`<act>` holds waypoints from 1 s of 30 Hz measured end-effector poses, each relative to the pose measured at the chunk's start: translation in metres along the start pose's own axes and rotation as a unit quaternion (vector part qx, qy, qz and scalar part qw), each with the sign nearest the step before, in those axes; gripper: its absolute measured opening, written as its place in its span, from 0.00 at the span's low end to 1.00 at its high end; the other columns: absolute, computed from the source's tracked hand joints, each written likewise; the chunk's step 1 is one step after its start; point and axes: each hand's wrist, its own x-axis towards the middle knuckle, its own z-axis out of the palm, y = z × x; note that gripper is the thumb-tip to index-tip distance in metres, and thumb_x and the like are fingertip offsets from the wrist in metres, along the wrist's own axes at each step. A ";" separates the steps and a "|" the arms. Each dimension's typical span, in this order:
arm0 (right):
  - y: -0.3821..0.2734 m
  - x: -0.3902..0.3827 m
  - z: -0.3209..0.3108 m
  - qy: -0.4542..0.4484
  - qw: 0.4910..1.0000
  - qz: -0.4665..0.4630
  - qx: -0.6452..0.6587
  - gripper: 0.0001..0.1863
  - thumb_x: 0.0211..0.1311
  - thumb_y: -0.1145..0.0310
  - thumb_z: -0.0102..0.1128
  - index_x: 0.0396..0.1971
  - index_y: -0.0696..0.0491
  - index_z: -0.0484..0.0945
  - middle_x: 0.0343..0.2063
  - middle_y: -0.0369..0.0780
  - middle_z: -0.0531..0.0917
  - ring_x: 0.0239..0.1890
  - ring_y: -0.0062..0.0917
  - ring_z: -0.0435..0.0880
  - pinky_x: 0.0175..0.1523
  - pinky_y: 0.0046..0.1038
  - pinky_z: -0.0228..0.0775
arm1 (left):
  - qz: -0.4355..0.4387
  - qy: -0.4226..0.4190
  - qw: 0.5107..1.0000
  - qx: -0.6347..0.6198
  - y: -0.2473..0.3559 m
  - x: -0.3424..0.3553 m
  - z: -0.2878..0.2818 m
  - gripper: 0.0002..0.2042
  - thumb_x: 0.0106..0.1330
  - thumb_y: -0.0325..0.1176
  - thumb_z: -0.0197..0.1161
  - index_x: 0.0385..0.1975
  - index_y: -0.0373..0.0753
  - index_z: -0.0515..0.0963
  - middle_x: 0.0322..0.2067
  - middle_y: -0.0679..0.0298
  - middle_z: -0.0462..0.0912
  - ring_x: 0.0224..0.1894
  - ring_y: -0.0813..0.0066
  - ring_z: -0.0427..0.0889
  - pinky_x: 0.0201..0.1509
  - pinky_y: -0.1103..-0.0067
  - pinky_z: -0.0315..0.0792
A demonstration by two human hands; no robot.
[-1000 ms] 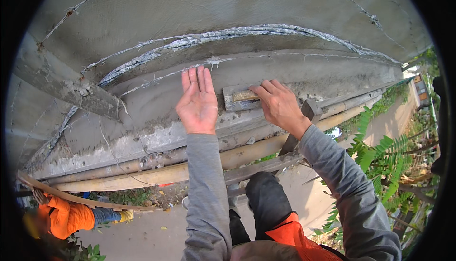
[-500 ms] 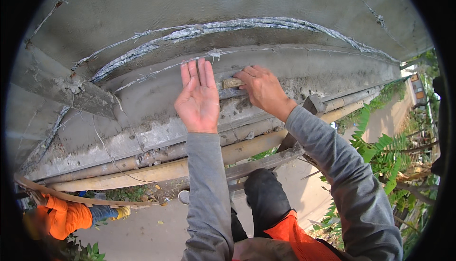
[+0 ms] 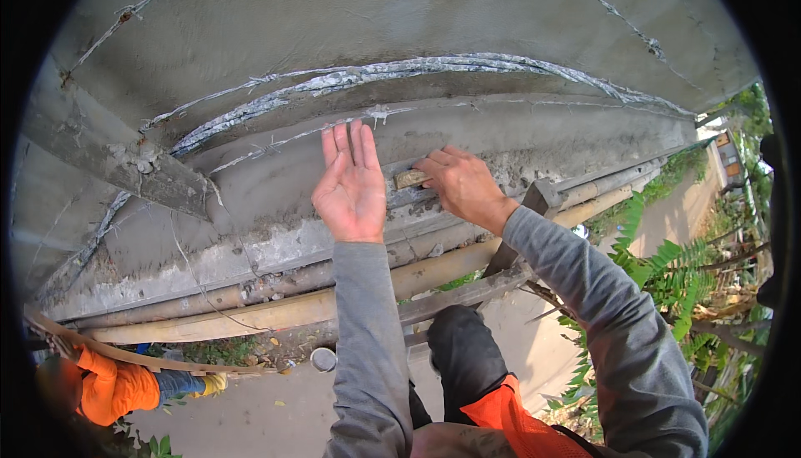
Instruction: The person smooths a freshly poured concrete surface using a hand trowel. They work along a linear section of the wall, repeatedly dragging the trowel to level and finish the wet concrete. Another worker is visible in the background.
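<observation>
My right hand (image 3: pixel 467 187) is closed around the wooden handle of a plastering trowel (image 3: pixel 410 178). Most of the tool is hidden by the hand, and its flat grey part lies against the wet cement along the ledge (image 3: pixel 284 249) at the foot of the wall. To the left of it, my left hand (image 3: pixel 354 187) is held palm up with the fingers stretched out. Nothing lies in that palm. Its fingertips come close to a strand of barbed wire (image 3: pixel 284 143), but I cannot tell whether they touch.
A thick bundle of cement-spattered wires (image 3: pixel 392 70) runs across the grey plastered wall (image 3: pixel 359 16). A concrete post (image 3: pixel 125 162) slants at left. Bamboo poles (image 3: pixel 250 316) and a wooden post (image 3: pixel 538 199) stand nearer me. Below are a bucket (image 3: pixel 323 359) and an orange-clad person (image 3: pixel 121 387).
The view has shifted, so the wall and wires sit lower in the picture. My right hand has brought the trowel slightly nearer to me. The left hand keeps its open pose.
</observation>
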 end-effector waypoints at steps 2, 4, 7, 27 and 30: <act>-0.003 0.001 0.000 0.014 1.000 0.009 -0.004 0.17 0.64 0.74 0.71 0.52 0.53 0.87 0.43 0.39 0.86 0.48 0.38 0.85 0.55 0.40 0.80 | 0.004 0.002 1.000 -0.004 0.000 -0.001 0.000 0.39 0.77 0.13 0.49 0.87 0.40 0.49 0.87 0.58 0.50 0.89 0.54 0.47 0.93 0.55 0.53; -0.004 0.005 -0.002 -0.013 0.999 0.029 -0.006 0.17 0.64 0.74 0.71 0.52 0.53 0.87 0.43 0.39 0.86 0.48 0.38 0.85 0.55 0.40 0.81 | -0.001 0.003 1.000 -0.009 0.000 -0.003 0.000 0.39 0.77 0.13 0.49 0.87 0.40 0.49 0.87 0.58 0.50 0.89 0.54 0.48 0.93 0.55 0.53; 0.002 0.007 -0.015 -0.029 0.999 0.040 0.003 0.17 0.63 0.74 0.71 0.53 0.53 0.86 0.43 0.40 0.86 0.49 0.38 0.85 0.55 0.40 0.81 | 0.000 0.002 1.000 0.001 0.000 -0.003 0.002 0.39 0.77 0.14 0.49 0.87 0.40 0.49 0.87 0.57 0.50 0.89 0.54 0.48 0.93 0.55 0.53; 0.006 0.009 0.018 0.063 0.997 -0.022 -0.047 0.17 0.62 0.73 0.72 0.51 0.51 0.87 0.42 0.36 0.84 0.47 0.34 0.83 0.51 0.38 0.80 | -0.010 0.001 0.998 -0.059 0.004 0.000 -0.004 0.39 0.75 0.12 0.49 0.87 0.41 0.53 0.87 0.58 0.53 0.89 0.52 0.49 0.93 0.50 0.51; 0.019 -0.010 0.003 0.037 0.996 -0.004 -0.080 0.18 0.61 0.72 0.73 0.52 0.51 0.87 0.42 0.36 0.83 0.47 0.34 0.83 0.50 0.37 0.80 | -0.010 0.010 0.998 -0.060 0.003 0.000 -0.001 0.39 0.75 0.12 0.50 0.86 0.41 0.53 0.86 0.56 0.54 0.89 0.51 0.49 0.93 0.50 0.52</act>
